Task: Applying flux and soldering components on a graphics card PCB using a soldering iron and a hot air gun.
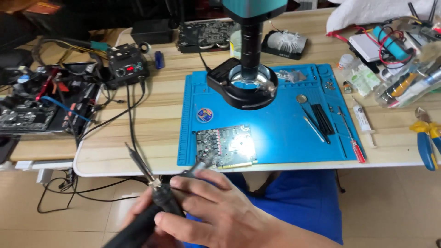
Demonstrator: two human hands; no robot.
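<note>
My right hand (225, 209) reaches in from the lower right, below the table edge, and its fingers are closed around the collar of a black soldering iron (154, 197). The thin tip of the iron points up and left. My left hand (138, 216) is mostly hidden beneath and grips the iron's handle. A grey metal tool end (202, 164) sticks out above my right fingers; what holds it is unclear. Just beyond it a green circuit board (225, 146) lies on a blue work mat (275, 133), brightly lit.
A black microscope with a ring light (243, 85) stands over the mat. A soldering station (126, 69) sits at the back left, its cables trailing off the wooden table. A red-handled screwdriver (356, 147), black tweezers (319, 119) and yellow-blue pliers (427, 138) lie to the right.
</note>
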